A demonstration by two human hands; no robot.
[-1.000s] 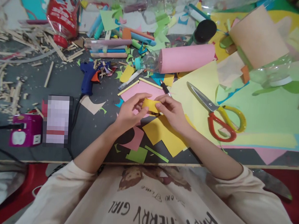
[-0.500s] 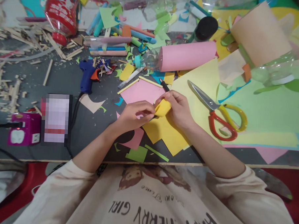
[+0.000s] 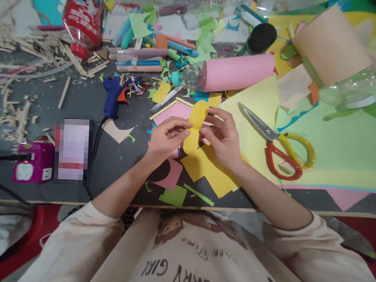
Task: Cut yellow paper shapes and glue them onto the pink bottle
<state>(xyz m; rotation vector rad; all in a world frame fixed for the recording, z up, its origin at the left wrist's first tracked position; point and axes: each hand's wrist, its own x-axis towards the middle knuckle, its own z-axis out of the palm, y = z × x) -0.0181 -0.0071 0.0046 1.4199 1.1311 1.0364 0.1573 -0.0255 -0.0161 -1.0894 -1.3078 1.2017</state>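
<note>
A yellow paper cutout (image 3: 193,132) with rounded ends and a narrow waist is held up between my hands. My left hand (image 3: 167,138) pinches its left edge near the waist. My right hand (image 3: 223,136) grips the right edge, thumb at the waist and fingers higher up. Behind the cutout lies a pink paper piece (image 3: 173,111), partly hidden, with thin pale yellow strips along its top edges. Yellow paper sheets (image 3: 216,175) with cut-out corners lie under my right wrist. Open scissors (image 3: 271,136) with red and yellow handles rest to the right.
A blue glue gun (image 3: 112,96) lies to the left, near a purple power cube (image 3: 33,162) and a blurred-out object (image 3: 73,150). Wood sticks (image 3: 17,112) litter the far left. A pink-wrapped bottle (image 3: 237,72), a red-labelled bottle (image 3: 84,20) and a peach-wrapped bottle (image 3: 332,47) lie farther back.
The yellow paper cutout, earlier folded over between my fingers, is now opened out and upright. My right hand has turned to hold its right edge. The view has shifted slightly.
</note>
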